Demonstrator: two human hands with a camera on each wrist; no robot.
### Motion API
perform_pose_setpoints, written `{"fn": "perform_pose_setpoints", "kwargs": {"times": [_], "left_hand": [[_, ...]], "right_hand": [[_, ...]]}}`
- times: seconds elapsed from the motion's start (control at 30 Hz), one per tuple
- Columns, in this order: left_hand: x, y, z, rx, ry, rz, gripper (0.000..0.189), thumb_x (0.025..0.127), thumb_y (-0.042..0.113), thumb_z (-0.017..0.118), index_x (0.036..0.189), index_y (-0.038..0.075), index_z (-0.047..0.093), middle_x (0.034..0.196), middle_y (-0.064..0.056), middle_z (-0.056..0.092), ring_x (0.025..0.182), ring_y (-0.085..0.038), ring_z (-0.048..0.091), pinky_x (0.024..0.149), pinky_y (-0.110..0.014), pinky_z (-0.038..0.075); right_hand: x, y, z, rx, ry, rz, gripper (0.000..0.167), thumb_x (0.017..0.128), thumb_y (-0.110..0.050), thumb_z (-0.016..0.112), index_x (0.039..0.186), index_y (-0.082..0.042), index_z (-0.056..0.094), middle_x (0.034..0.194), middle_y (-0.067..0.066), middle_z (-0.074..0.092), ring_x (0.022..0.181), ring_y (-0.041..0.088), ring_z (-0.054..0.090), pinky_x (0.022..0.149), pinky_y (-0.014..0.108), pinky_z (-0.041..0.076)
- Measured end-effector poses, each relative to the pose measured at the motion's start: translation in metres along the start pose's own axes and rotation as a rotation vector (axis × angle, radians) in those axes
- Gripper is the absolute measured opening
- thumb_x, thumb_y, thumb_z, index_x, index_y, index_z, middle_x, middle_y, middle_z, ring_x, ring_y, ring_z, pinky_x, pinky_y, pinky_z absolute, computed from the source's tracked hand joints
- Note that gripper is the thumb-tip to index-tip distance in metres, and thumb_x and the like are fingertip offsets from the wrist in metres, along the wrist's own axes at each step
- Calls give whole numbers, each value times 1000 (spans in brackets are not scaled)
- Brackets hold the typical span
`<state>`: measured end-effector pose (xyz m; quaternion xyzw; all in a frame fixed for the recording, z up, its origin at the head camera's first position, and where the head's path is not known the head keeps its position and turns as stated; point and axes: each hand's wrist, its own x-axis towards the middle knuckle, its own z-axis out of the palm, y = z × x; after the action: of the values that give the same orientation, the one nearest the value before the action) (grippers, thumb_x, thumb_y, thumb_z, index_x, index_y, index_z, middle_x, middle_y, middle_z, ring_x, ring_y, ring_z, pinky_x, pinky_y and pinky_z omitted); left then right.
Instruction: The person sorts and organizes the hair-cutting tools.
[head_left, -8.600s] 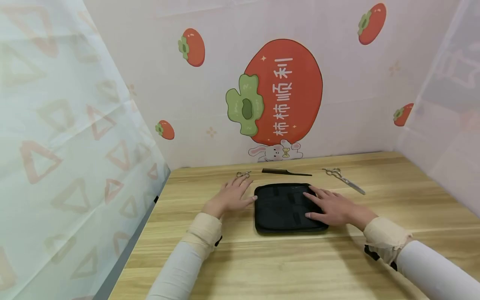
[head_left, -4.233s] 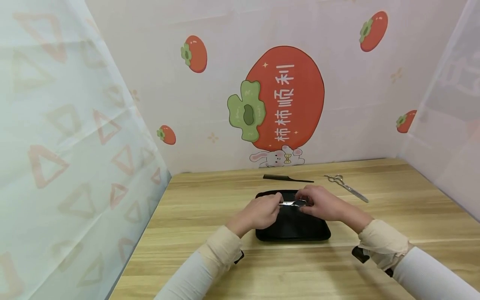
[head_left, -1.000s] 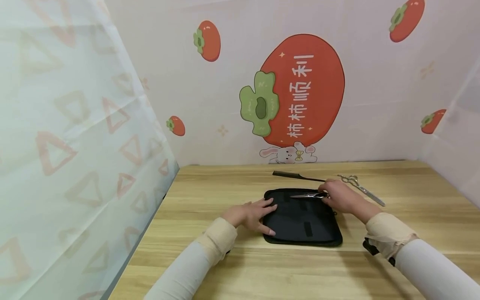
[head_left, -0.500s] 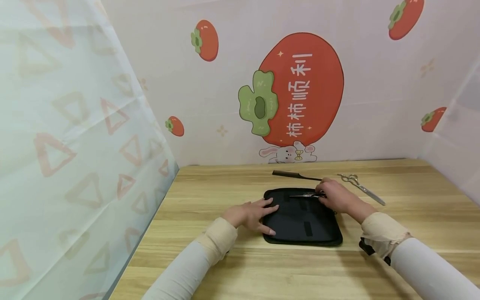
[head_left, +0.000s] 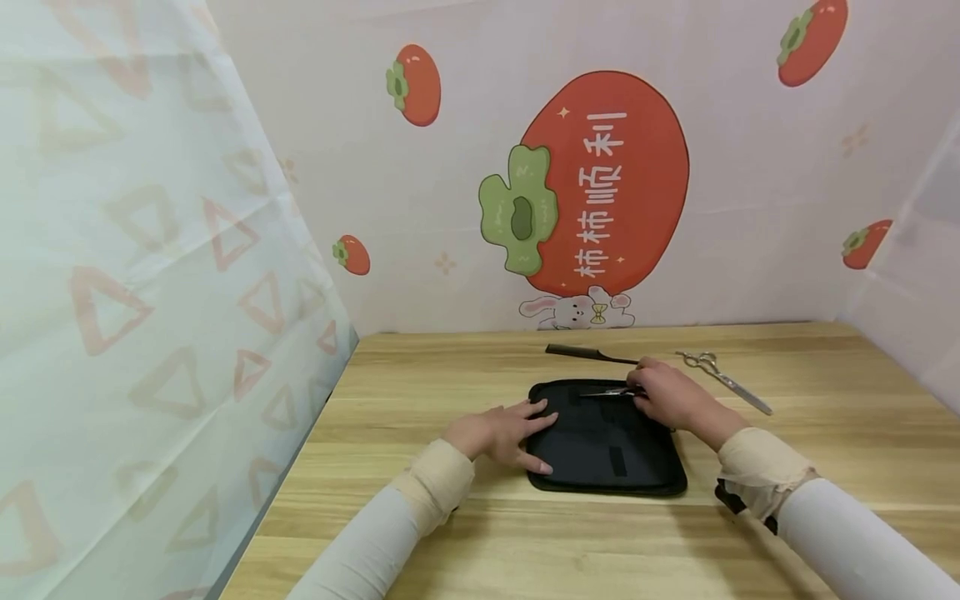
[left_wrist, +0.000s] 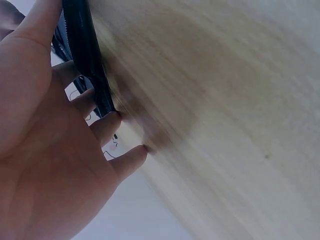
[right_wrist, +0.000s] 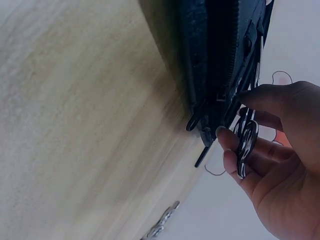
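Observation:
A black zip case [head_left: 607, 450] lies flat and unfolded on the table, with darker strips on its lining. My left hand [head_left: 498, 433] rests on its left edge, fingers spread over the lining; in the left wrist view the fingertips [left_wrist: 111, 125] touch the case's zippered side and the table. My right hand [head_left: 671, 392] pinches a pair of scissors [head_left: 602, 392] by the finger rings [right_wrist: 246, 145]. The blades point left, low over the back part of the case. Whether the tips sit under a strip cannot be told.
A black tail comb [head_left: 576, 351] lies behind the case, its thin tail reaching towards my right hand. To the right lie thinning scissors [head_left: 726, 383]. A zipper pull [right_wrist: 196, 118] hangs at the case's side. A printed cloth wall stands behind the table [head_left: 420, 375].
The scissors once at the back left of the table are now in my right hand. My left hand has left them for the case's edge. Lately the scissors slid slightly left.

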<state>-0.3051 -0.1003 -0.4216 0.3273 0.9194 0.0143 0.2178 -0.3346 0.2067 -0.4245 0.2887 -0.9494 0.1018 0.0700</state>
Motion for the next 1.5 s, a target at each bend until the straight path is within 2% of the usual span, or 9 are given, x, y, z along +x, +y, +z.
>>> {"fn": "perform_pose_setpoints", "kwargs": {"times": [0.27,0.53,0.97,1.37,1.5], "left_hand": [[0,0,4,3,-3,-8,89,94,64,61,165,30,20,172,2,8,158,-21,8,124,-54,17],[-1,-1,5,-4,10,-9,88,94,64,62,165,29,21,172,2,9,158,-21,9,124,-53,17],[0,0,2,-6,17,-5,89,95,64,61,165,29,20,172,1,9,158,-22,8,125,-54,15],[2,1,0,-6,6,-13,89,95,63,62,165,29,20,172,1,8,158,-23,8,125,-54,14],[2,2,0,-4,2,-15,89,95,63,62,165,29,20,172,1,8,158,-23,7,125,-53,14]], "right_hand": [[-1,-2,5,61,-10,19,19,89,-4,75,106,1,71,102,16,60,87,29,62,77,48,54],[2,-7,5,73,53,46,23,85,3,74,107,1,67,107,25,57,84,32,62,73,48,54],[7,-10,9,79,54,65,24,86,3,75,108,3,66,105,23,56,85,32,61,74,48,54],[9,-12,11,57,85,-3,20,85,5,75,102,0,66,95,17,55,80,29,59,71,46,53],[12,-15,11,48,70,-10,19,85,3,77,101,0,67,94,16,55,79,27,58,71,46,53]]}}
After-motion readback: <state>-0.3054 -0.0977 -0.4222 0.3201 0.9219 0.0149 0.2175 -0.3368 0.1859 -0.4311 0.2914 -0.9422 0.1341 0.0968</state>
